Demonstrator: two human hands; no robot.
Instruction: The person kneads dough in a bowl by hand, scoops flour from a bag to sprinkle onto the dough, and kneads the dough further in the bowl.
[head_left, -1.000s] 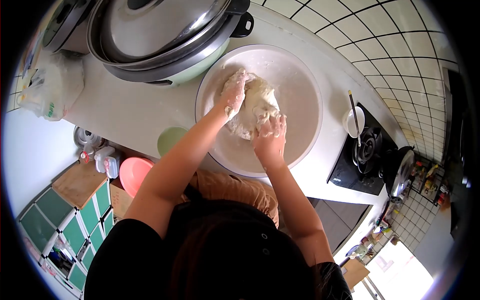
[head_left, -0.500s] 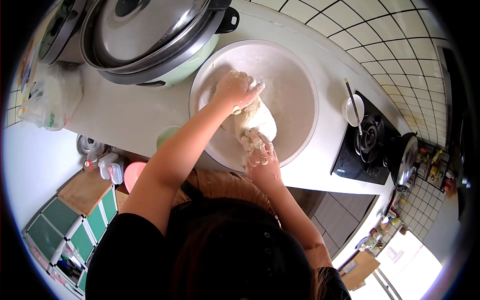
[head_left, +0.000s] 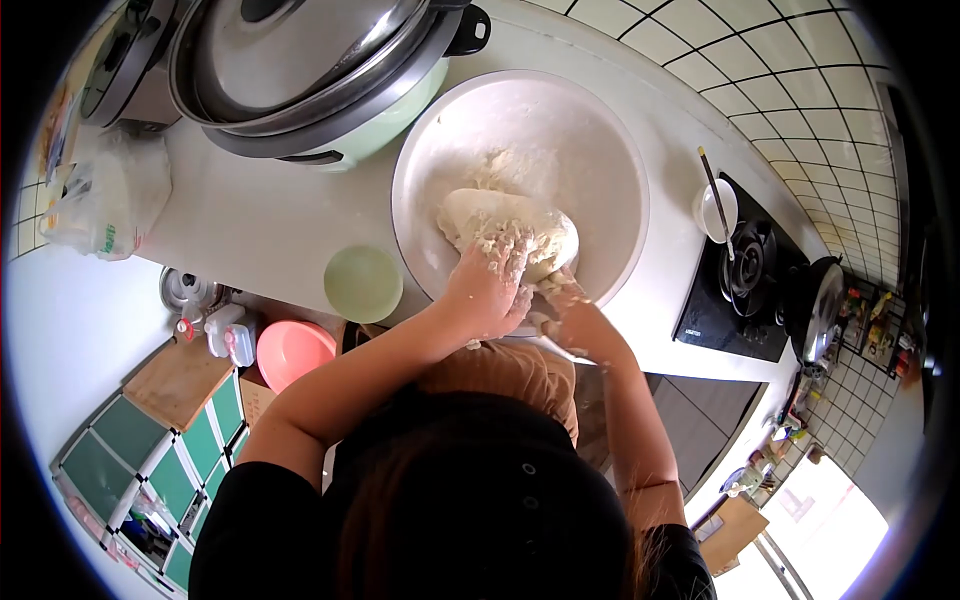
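Observation:
A pale lump of dough (head_left: 475, 210) lies in a wide white basin (head_left: 618, 190), with crumbly bits stuck to its surface. My left hand (head_left: 488, 290) is closed over the near side of the dough, its fingers coated with sticky scraps. Beside it, at the dough's lower right edge, my right hand (head_left: 572, 315) has its fingertips against the lump. Its thumb stands apart from the fingers and it grips nothing visible. Flour and dough residue (head_left: 505, 165) cling to the basin floor behind the lump.
Left of the basin stands a pale green bowl (head_left: 363, 284). A large lidded pot (head_left: 330, 120) is at the back left. To the right are a white cup (head_left: 714, 212) with a stick across it and a black gas stove (head_left: 735, 315). A pink basin (head_left: 296, 352) sits below the counter.
The dough has turned from lengthwise to crosswise in the basin. My left hand has come from the lump's far end to its near side; my right hand has shifted right and slightly down.

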